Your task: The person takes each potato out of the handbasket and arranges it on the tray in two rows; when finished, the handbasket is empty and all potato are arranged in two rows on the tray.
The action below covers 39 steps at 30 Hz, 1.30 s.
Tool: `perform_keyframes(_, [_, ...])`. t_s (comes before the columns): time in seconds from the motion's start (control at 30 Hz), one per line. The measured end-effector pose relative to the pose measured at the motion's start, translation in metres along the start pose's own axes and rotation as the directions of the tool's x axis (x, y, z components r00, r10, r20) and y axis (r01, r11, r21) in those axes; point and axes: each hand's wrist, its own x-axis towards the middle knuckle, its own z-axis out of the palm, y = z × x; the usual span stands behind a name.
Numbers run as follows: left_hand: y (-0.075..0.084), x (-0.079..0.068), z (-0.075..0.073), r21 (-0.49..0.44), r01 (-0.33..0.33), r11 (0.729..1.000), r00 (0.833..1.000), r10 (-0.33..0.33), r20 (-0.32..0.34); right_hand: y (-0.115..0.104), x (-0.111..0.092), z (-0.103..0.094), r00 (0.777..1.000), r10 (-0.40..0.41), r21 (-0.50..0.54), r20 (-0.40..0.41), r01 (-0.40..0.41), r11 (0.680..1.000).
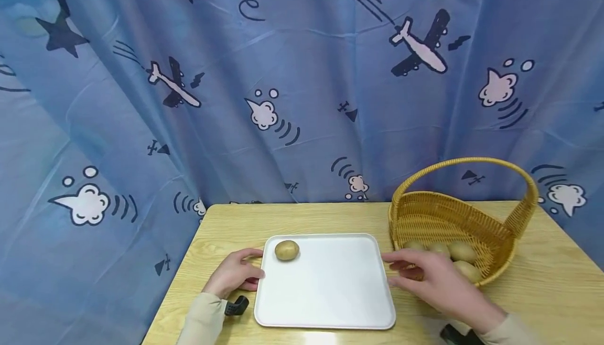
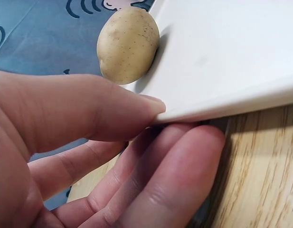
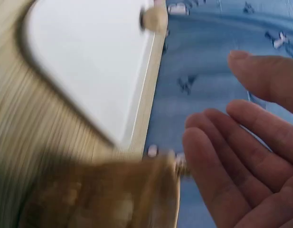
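A white rectangular tray (image 1: 325, 292) lies on the table, with one potato (image 1: 287, 250) near its far left corner. My left hand (image 1: 234, 272) pinches the tray's left edge; the left wrist view has the thumb (image 2: 132, 109) on the rim and fingertips (image 2: 203, 142) just under it. Between the tray's right side and the wicker basket, my right hand (image 1: 436, 277) is held with nothing in it. Its thumb (image 3: 265, 76) stands apart from the loosely bent fingers (image 3: 208, 156). Several potatoes (image 1: 462, 251) sit in the basket, partly hidden behind this hand.
The yellow wicker basket (image 1: 472, 208), with a tall arched handle (image 1: 464, 161), stands at the right on the wooden table (image 1: 302, 216). Behind the table hangs a blue patterned curtain (image 1: 302, 166). The basket is blurred in the right wrist view.
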Motion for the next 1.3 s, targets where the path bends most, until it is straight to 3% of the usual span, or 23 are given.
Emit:
perform_keyframes(0.1, [-0.003, 0.000, -0.003, -0.003, 0.009, 1.000, 1.000, -0.009, -0.004, 0.023, -0.016, -0.030, 0.996, 0.073, -0.053, -0.053, -0.076, 0.996])
perform_keyframes(0.27, [-0.006, -0.002, -0.007, -0.004, 0.013, 1.000, 1.000, -0.013, -0.017, 0.067, -0.028, -0.078, 0.972, 0.230, -0.051, -0.043, -0.232, 0.971])
perform_keyframes(0.47, [-0.005, -0.004, -0.007, -0.008, 0.021, 1.000, 1.000, -0.021, -0.013, 0.107, -0.025, -0.111, 0.958, 0.285, -0.210, -0.039, -0.287, 0.935])
perform_keyframes(0.67, [-0.003, -0.003, -0.004, -0.022, 0.021, 1.000, 1.000, -0.021, -0.006, 0.122, -0.015, -0.119, 0.970, 0.243, -0.330, -0.013, -0.233, 0.915])
perform_keyframes(0.93, [-0.003, -0.001, -0.001, -0.034, 0.012, 0.999, 1.000, -0.012, 0.007, 0.132, -0.008, -0.121, 0.971, 0.238, -0.378, 0.027, -0.210, 0.902])
perform_keyframes(1.3, [0.000, -0.002, 0.000, -0.025, 0.010, 1.000, 1.000, -0.010, 0.007, 0.139, 0.002, -0.123, 0.947, 0.301, -0.369, 0.112, -0.242, 0.897])
